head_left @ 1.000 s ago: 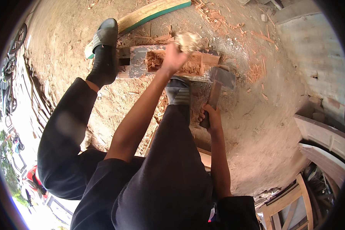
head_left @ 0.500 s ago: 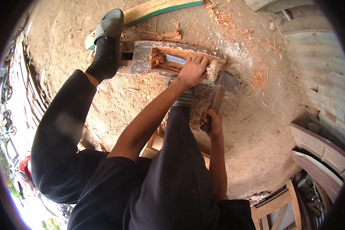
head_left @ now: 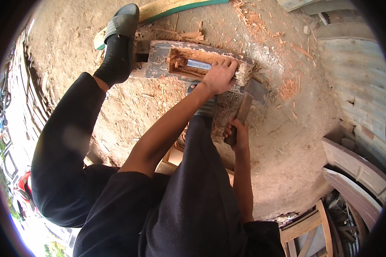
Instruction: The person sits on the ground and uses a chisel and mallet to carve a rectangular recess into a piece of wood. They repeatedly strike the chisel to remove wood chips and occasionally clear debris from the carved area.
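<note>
My left hand is closed round a chisel, covering most of its handle. The shiny chisel blade lies low along the recess cut in a worn wooden beam, pointing left. Past my fingers on the right sticks out the handle's pale, frayed butt end. My right hand grips the wooden handle of a hammer. Its blocky dark head is just below and right of the chisel's butt, seemingly apart from it. Loose shavings fill the recess's left end.
My left sandalled foot is over the beam's left end; my other foot is beside its near edge. Beyond lies a green-edged plank. Wood chips litter the dirt floor. Corrugated metal sheet and wooden panels stand at right.
The whole view has shifted slightly, with the beam and my left foot a little higher. My left hand and chisel sit slightly farther right; both grips are unchanged.
</note>
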Tool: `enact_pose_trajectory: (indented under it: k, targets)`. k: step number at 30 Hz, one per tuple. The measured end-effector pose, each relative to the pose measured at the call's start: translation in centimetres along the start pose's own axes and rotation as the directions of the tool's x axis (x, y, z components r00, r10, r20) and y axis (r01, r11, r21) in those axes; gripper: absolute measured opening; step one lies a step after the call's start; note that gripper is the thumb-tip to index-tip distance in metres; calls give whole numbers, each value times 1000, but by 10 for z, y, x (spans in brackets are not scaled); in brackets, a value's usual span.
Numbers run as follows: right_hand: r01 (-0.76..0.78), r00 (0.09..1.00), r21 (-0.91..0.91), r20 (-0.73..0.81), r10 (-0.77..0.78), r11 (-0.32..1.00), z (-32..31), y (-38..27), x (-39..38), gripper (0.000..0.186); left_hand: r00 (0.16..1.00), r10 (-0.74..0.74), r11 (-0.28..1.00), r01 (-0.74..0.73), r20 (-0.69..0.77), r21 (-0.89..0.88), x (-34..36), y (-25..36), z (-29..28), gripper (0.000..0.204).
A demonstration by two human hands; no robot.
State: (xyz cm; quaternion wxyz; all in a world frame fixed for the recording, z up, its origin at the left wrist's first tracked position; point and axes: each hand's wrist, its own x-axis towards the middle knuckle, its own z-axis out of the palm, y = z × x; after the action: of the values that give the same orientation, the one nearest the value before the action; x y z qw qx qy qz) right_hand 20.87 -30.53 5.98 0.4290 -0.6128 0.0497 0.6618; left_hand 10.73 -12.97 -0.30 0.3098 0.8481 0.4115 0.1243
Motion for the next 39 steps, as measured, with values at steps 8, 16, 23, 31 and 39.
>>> enact_pose_trajectory:
  k: [8, 16, 23, 31, 39]
  targets:
    - [3, 1000, -9, 16, -3, 1000, -2, -2, -2, 14, 997, 63, 998, -64, 44, 4, -2, -11, 6, 44]
    - [34, 991, -31, -127, -37, 999, 2, -25, -23, 39, 997, -9, 998, 4, 73, 62, 0, -20, 10, 54]
    - [257, 943, 73, -239, -234, 964, -16, -73, -28, 38, 999, -14, 992, 9, 38, 130, -1, -22, 19, 54]
    - [316, 928, 84, -235, -289, 945, -24, -104, -18, 39, 941, 45, 957, 55, -335, 283, 1, -11, 10, 60]
    - [100, 988, 52, -125, -93, 994, 9, -67, -10, 37, 980, 167, 966, -141, -110, 216, 14, -29, 4, 54]
